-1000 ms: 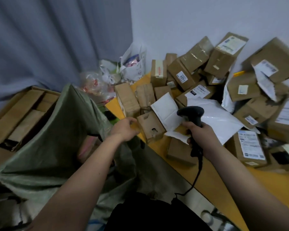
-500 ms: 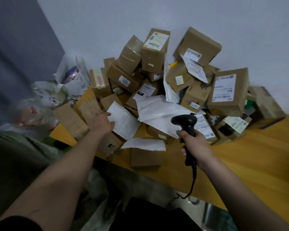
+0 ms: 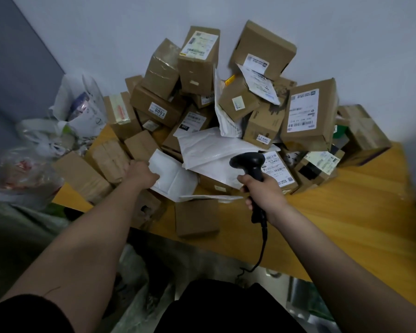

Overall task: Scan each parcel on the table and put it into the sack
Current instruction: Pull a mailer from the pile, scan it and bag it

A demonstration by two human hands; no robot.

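A heap of brown cardboard parcels (image 3: 308,114) and white mailers fills the back of the yellow table (image 3: 346,212) against the wall. My left hand (image 3: 139,174) grips the left edge of a white padded envelope (image 3: 175,176) lying at the front of the heap. My right hand (image 3: 264,191) holds a black barcode scanner (image 3: 249,164) by its handle, head pointing left over a large white poly mailer (image 3: 209,155). The green woven sack (image 3: 12,227) shows only as a dark edge at the lower left.
White and clear plastic bags (image 3: 79,109) sit at the table's left end by a grey curtain. A small plain box (image 3: 197,221) lies near the front edge. The scanner cable (image 3: 262,248) hangs over the table edge. Bare table lies to the right.
My left hand left the sack's rim, reached over to the heap and closed on the white padded envelope. The view swung right from the sack to the parcels. My right hand kept the scanner.
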